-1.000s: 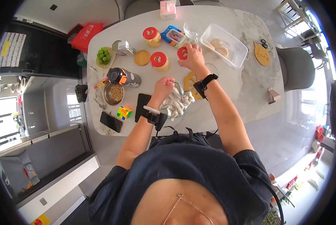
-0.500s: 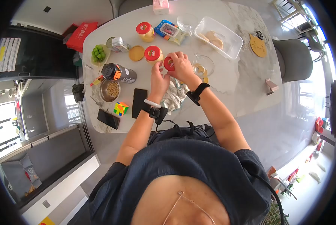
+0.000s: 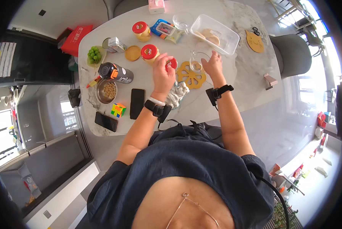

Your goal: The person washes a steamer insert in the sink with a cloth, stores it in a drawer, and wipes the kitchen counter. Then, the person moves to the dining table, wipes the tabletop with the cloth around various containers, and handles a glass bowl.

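Observation:
My left hand [image 3: 164, 78] curls around the near left side of a red-lidded jar [image 3: 172, 63], its fingers partly covering the lid. Another red-lidded jar [image 3: 149, 52] stands just beyond that hand, and a third jar [image 3: 141, 31] is farther back. My right hand [image 3: 214, 68] is open, thumb and fingers apart, at the right side of a clear glass cup [image 3: 196, 68]; whether it touches the glass I cannot tell. Below the cup lies a yellow flower-shaped trivet [image 3: 192, 78]. A crumpled whitish cloth [image 3: 177, 94] is beside my left wrist.
To the left are a dark bottle [image 3: 119, 73], a bowl of nuts [image 3: 106, 91], green grapes [image 3: 95, 55], a puzzle cube [image 3: 118, 110] and two phones. Behind stand a clear plastic box [image 3: 226, 40], a wipes pack [image 3: 166, 29] and another glass [image 3: 182, 21].
My right hand has let go of the jar lid and moved right to the glass cup, opening. My left hand has come over to the jar. The view has shifted slightly.

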The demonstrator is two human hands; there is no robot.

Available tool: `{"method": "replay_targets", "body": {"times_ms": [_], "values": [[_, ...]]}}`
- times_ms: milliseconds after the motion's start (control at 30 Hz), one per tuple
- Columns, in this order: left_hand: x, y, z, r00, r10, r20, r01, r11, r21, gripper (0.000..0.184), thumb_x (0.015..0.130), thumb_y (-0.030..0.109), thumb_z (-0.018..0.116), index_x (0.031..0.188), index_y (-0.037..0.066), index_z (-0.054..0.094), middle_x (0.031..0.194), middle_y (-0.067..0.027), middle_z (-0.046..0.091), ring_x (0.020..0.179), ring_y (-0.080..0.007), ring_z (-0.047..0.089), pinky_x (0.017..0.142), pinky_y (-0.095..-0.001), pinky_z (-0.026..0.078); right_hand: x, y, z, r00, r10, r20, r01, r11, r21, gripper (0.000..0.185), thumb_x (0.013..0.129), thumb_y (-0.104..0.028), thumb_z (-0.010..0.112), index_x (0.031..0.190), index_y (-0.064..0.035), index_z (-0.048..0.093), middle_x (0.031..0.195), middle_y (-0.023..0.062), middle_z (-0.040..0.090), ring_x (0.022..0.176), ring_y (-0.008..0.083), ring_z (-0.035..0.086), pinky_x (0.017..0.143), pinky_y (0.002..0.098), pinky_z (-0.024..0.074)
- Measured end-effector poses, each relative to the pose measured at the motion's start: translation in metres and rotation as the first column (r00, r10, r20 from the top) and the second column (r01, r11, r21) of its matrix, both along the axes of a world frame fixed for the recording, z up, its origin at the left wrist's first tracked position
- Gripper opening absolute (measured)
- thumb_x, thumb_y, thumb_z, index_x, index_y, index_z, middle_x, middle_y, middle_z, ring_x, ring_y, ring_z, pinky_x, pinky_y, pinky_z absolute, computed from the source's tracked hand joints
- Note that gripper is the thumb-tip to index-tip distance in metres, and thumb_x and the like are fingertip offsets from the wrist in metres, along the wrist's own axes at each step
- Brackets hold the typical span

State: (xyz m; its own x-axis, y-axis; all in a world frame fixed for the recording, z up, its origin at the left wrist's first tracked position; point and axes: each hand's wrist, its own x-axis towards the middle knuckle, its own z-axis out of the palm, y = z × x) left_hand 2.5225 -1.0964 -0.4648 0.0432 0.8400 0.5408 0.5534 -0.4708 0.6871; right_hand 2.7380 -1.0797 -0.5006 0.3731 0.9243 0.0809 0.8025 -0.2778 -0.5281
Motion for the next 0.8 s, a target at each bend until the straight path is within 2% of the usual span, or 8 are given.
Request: {"method": "replay_targets", "body": {"times_ms": [100, 200, 300, 400, 633, 700, 733, 800], "values": [[0.014, 0.002, -0.003, 0.962, -0.159, 0.22, 0.193, 0.971, -0.139, 0.025, 0.074, -0.008, 0.047, 0.095, 0.001, 0.058, 0.108, -0.0134, 0.057, 0.07, -0.0153, 0.057, 0.064, -0.0264, 0.048, 0.005, -0.017, -0.029, 0.995, -0.057, -0.079, 0.038, 0.975, -0.217, 0.068, 0.072, -0.028, 0.069, 0.125, 0.0045, 0.042, 0.113, 0.0267, 0.054, 0.108, 0.0337, 0.054, 0.089, 0.0397, 0.0448], [0.028, 0.007, 0.006, 0.947, -0.231, 0.225, 0.268, 0.951, -0.154, 0.024, 0.075, -0.008, 0.047, 0.095, 0.001, 0.059, 0.105, -0.0121, 0.059, 0.074, -0.016, 0.058, 0.064, -0.0266, 0.05, 0.009, -0.022, -0.047, 0.973, -0.112, -0.201, 0.063, 0.97, -0.236, 0.067, 0.072, -0.026, 0.067, 0.124, 0.0064, 0.041, 0.103, 0.0266, 0.059, 0.094, 0.0326, 0.062, 0.079, 0.0378, 0.0494], [0.042, 0.015, -0.001, 0.906, -0.256, 0.337, 0.33, 0.925, -0.186, 0.024, 0.074, -0.007, 0.048, 0.094, 0.001, 0.06, 0.103, -0.0109, 0.06, 0.077, -0.0173, 0.059, 0.067, -0.0272, 0.051, 0.013, -0.016, -0.065, 0.954, -0.122, -0.275, 0.064, 0.975, -0.212, 0.059, 0.074, -0.017, 0.063, 0.123, 0.0066, 0.042, 0.087, 0.0214, 0.063, 0.062, 0.0266, 0.066, 0.055, 0.0343, 0.0523], [0.044, 0.025, -0.01, 0.918, -0.31, 0.246, 0.371, 0.891, -0.26, 0.025, 0.074, -0.006, 0.05, 0.095, 0.002, 0.06, 0.1, -0.011, 0.061, 0.082, -0.019, 0.061, 0.069, -0.0282, 0.052, 0.016, -0.018, -0.055, 0.909, -0.148, -0.39, 0.057, 0.97, -0.235, 0.047, 0.075, -0.009, 0.057, 0.12, 0.0057, 0.047, 0.087, 0.0204, 0.063, 0.058, 0.0235, 0.064, 0.05, 0.0331, 0.0521], [0.053, 0.048, -0.024, 0.951, -0.308, -0.015, 0.278, 0.879, -0.388, 0.024, 0.073, 0.0, 0.054, 0.096, 0.003, 0.061, 0.096, -0.0146, 0.061, 0.089, -0.0269, 0.06, 0.074, -0.0335, 0.051, 0.024, -0.013, -0.014, 0.864, -0.035, -0.502, -0.086, 0.973, -0.215, 0.041, 0.076, 0.002, 0.048, 0.116, -0.001, 0.055, 0.092, 0.0146, 0.065, 0.064, 0.0223, 0.066, 0.048, 0.0321, 0.0529], [0.058, 0.055, -0.026, 0.945, -0.327, 0.014, 0.316, 0.898, -0.308, 0.023, 0.072, 0.003, 0.057, 0.094, 0.004, 0.06, 0.098, -0.0172, 0.061, 0.089, -0.036, 0.058, 0.079, -0.0415, 0.047, 0.028, 0.004, -0.008, 0.895, 0.096, -0.436, -0.164, 0.979, -0.121, 0.043, 0.07, 0.001, 0.049, 0.11, -0.0095, 0.06, 0.094, 0.0176, 0.065, 0.084, 0.0324, 0.064, 0.069, 0.039, 0.0522], [0.06, 0.057, -0.027, 0.949, -0.315, 0.008, 0.302, 0.902, -0.309, 0.023, 0.072, 0.003, 0.057, 0.094, 0.004, 0.06, 0.098, -0.0172, 0.061, 0.089, -0.036, 0.058, 0.079, -0.0415, 0.047, 0.031, 0.013, -0.005, 0.891, 0.108, -0.441, -0.178, 0.977, -0.12, 0.043, 0.07, 0.001, 0.049, 0.11, -0.0095, 0.06, 0.094, 0.0176, 0.065, 0.084, 0.0324, 0.064, 0.069, 0.039, 0.0522], [0.067, 0.06, -0.031, 0.971, -0.231, -0.061, 0.197, 0.919, -0.342, 0.023, 0.073, 0.007, 0.059, 0.096, 0.002, 0.06, 0.1, -0.0188, 0.06, 0.092, -0.0355, 0.058, 0.079, -0.0411, 0.047, 0.037, 0.032, 0.004, 0.921, 0.364, -0.134, -0.37, 0.929, -0.014, 0.043, 0.07, 0.0, 0.049, 0.109, -0.0148, 0.061, 0.095, 0.0172, 0.064, 0.084, 0.0338, 0.062, 0.071, 0.0402, 0.051]]}}
